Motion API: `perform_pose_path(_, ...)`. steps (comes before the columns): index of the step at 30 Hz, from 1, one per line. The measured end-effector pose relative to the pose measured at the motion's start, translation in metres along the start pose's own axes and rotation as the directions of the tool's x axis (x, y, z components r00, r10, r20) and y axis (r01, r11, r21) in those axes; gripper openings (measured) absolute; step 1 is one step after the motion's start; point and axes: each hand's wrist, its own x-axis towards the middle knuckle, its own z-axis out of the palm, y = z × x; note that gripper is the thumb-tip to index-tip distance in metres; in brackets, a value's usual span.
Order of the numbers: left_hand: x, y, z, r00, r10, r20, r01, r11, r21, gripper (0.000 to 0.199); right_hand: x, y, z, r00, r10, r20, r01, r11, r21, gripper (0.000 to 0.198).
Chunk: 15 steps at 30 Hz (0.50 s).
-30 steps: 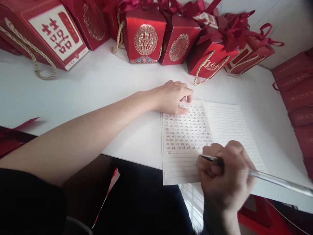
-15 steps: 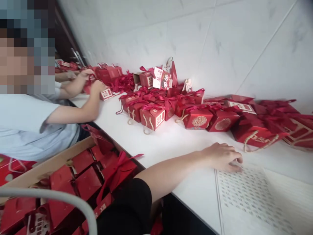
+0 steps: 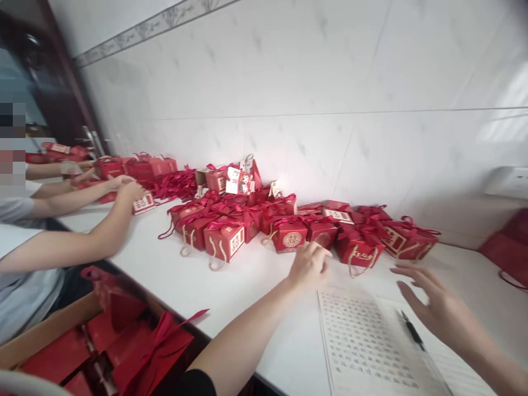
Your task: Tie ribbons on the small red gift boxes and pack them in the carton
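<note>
My left hand [image 3: 310,265] hovers just above the far end of a handwritten notebook [image 3: 358,335], its fingers loosely bent and holding nothing. Close behind it stand red gift boxes with a gold round pattern [image 3: 291,237] and with rope handles [image 3: 358,250]. My right hand [image 3: 439,305] is open over the right page, thumb and fingers apart. A black pen [image 3: 412,331] lies on that page, left of this hand. Another red box with a ribbon bow [image 3: 408,239] sits beyond my right fingertips.
More ribboned boxes [image 3: 225,239] cluster on the white table [image 3: 173,275] along the tiled wall. A carton [image 3: 53,335] of red boxes stands lower left. Co-workers' hands [image 3: 130,187] handle a box at the far left. A dark red bag [image 3: 507,245] is at the right.
The view has swung right. My right hand has come into view over the notebook, where the pen now shows. My left hand has lifted from the page toward the boxes.
</note>
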Motion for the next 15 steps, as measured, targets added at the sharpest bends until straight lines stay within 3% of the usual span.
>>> perform_pose_path(2,0.004,-0.007,-0.009,0.980,-0.034,-0.195,0.035,0.999,0.002,0.032,0.007,0.005,0.016,0.996,0.085,0.009,-0.086,0.995,0.059,0.037)
perform_pose_path(4,0.009,-0.018,-0.017,0.899,-0.139,-0.414,0.138,0.990,-0.033,0.041,0.006,0.012,0.028,0.987,0.161,0.023,-0.162,0.980,0.118,0.037)
perform_pose_path(5,0.011,-0.024,-0.022,0.831,-0.225,-0.509,0.219,0.973,-0.073,0.044,0.004,0.016,0.032,0.983,0.181,0.031,-0.183,0.974,0.137,0.035)
perform_pose_path(7,0.017,-0.037,-0.030,0.651,-0.434,-0.622,0.409,0.892,-0.194,0.044,-0.003,0.022,0.035,0.980,0.196,0.039,-0.200,0.968,0.153,0.032)
perform_pose_path(9,0.020,-0.050,-0.038,0.495,-0.586,-0.642,0.544,0.785,-0.297,0.042,-0.009,0.024,0.035,0.974,0.224,0.043,-0.228,0.961,0.154,0.031)
perform_pose_path(10,0.021,-0.055,-0.041,0.449,-0.627,-0.637,0.580,0.746,-0.326,0.041,-0.010,0.024,0.034,0.968,0.244,0.056,-0.250,0.957,0.150,0.031)
perform_pose_path(12,0.021,-0.064,-0.044,0.416,-0.657,-0.628,0.610,0.714,-0.343,0.039,-0.011,0.022,0.033,0.957,0.272,0.101,-0.284,0.950,0.129,0.030)
perform_pose_path(15,0.016,-0.068,-0.044,0.414,-0.657,-0.630,0.620,0.710,-0.334,0.039,-0.009,0.019,0.034,0.951,0.262,0.166,-0.280,0.956,0.093,0.029)
